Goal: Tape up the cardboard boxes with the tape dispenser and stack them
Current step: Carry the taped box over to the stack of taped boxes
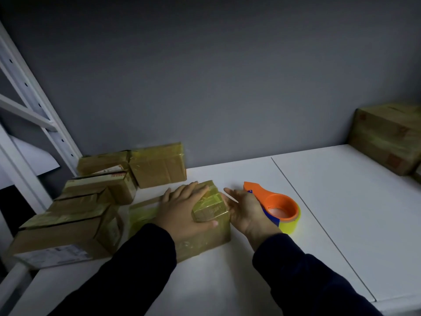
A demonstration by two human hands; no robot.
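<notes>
On the white table, the left hand lies flat, fingers spread, on the taped box near centre. The right hand, fingers straight, presses the box's right side. The orange tape dispenser sits just right of that hand, perhaps touching the palm. More boxes cluster at the far left.

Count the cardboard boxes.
7: one box under the left hand; five clustered left; one far right. Others may be hidden.
</notes>
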